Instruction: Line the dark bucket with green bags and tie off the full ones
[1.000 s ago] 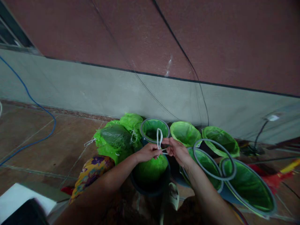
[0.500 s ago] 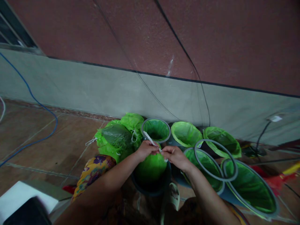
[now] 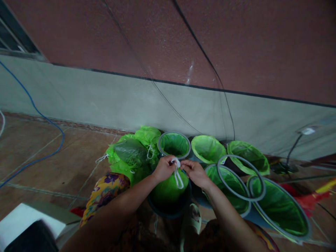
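Observation:
My left hand pinches a white drawstring above a green garbage bag. My right hand has its fingertips closed on the same drawstring from the other side. A loop of the string hangs down between my hands over the bag. The bag sits gathered at the top inside a dark trash can in front of me. My fingers partly hide where the string meets the bag.
Filled green bags with tied white strings lie to the left. Behind and to the right stand several bag-lined bins, with a loose grey ring resting across some. A blue cable crosses the floor; a white box is at lower left.
The drawstring's free end, which pointed up and left from my fingers, now forms a loop hanging downward. My hands stay close together above the bag.

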